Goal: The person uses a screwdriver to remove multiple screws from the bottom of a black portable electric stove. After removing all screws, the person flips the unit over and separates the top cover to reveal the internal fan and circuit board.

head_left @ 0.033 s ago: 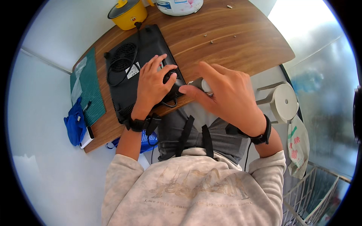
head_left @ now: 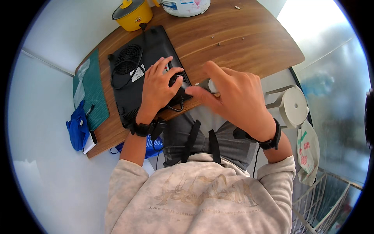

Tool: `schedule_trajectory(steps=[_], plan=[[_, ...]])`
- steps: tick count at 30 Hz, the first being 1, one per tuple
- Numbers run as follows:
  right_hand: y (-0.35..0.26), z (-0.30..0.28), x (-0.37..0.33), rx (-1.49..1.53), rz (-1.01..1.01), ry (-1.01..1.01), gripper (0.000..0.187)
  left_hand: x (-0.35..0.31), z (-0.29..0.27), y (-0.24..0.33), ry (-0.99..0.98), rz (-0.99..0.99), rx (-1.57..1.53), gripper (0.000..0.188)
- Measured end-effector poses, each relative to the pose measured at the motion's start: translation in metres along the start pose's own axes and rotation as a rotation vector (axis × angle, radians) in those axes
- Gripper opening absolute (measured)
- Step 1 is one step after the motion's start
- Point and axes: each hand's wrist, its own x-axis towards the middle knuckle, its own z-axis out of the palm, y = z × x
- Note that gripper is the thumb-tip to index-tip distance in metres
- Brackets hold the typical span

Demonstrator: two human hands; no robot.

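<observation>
A black flat appliance with a round fan grille, likely an induction cooker, lies bottom up on the wooden table. My left hand rests on its near right part, fingers spread. A black power cord loops over the grille; a short cable shows at the near edge. My right hand is curled beside the near right corner, thumb and index finger apart. Between them shows a grey and white cylindrical thing, which the hand appears to hold; its kind is unclear and the other fingers are hidden.
A yellow pot and a white container stand at the back. On the left lie a green cutting mat and a blue cloth. Small bits dot the table. To the right stands a beige stool.
My right hand has shifted very slightly, its index finger a little higher. The left hand and the black appliance stay in place.
</observation>
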Motion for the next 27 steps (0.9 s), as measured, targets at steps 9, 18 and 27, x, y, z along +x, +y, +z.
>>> schedule_trajectory(steps=[9, 18, 27], plan=[[0.006, 0.012, 0.012, 0.273, -0.264, 0.149, 0.038, 0.001, 0.002, 0.001, 0.081, 0.043, 0.025, 0.026], [0.006, 0.012, 0.012, 0.226, -0.205, 0.086, 0.044, 0.001, 0.005, -0.005, 0.064, 0.049, 0.062, 0.033], [0.005, 0.013, 0.000, 0.385, -0.252, 0.139, 0.037, 0.002, 0.001, 0.000, 0.054, 0.033, 0.016, 0.027]])
